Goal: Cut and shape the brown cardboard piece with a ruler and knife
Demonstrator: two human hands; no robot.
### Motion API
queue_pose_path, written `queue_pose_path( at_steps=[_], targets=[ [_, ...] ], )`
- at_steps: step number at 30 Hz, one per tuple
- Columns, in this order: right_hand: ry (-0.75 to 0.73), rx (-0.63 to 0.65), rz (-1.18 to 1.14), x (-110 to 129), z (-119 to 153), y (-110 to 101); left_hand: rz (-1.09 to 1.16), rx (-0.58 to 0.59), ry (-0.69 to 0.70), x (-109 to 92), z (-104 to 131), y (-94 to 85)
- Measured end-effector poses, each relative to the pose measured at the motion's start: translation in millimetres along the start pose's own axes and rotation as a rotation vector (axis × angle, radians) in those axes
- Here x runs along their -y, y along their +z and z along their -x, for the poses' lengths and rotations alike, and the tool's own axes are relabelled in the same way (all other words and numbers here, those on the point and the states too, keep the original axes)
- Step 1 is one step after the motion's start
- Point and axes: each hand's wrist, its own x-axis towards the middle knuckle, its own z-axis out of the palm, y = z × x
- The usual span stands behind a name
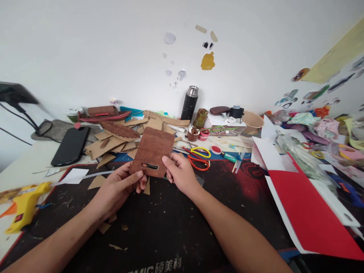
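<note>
– While left hand (121, 185) and right hand (180, 172) pinch the brown panel (155, 144) near its lower end, above dark mat (170, 223), what looks done?
– Visible face browned; slot (150, 166) cut through, between the hands. Remainder: cannot tell.
– Obstructions?
– Cardboard scraps (95, 150) crowd beyond and left of the grip; scissors (200, 156) just beyond right hand; glue gun (25, 206) well left.

Phone (71, 146) L of scissors (199, 156), flask (190, 104) bhd; glue gun (27, 206) front L.

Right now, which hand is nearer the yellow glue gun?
Left. The left hand grips the brown panel, to the right of the glue gun; the right hand, on the panel's opposite edge, is farther right.
</note>
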Motion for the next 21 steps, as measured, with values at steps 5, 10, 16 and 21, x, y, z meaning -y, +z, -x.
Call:
queue_pose_path(
  at_steps=[5,10,16,21],
  targets=[
    [-0.065,-0.057,0.129,-1,4,1,-0.002,-0.02,-0.039,-3,1,1.9],
    [-0.091,-0.07,0.22,-4,6,2,-0.004,-0.051,-0.034,-1,0,2.0],
    [-0.182,-0.091,0.389,-1,9,5,-0.043,-0.104,-0.027,3,-3,0.5],
    [-0.204,-0.054,0.436,4,13,8,-0.09,-0.133,-0.018,4,-2,0.5]
  ],
)
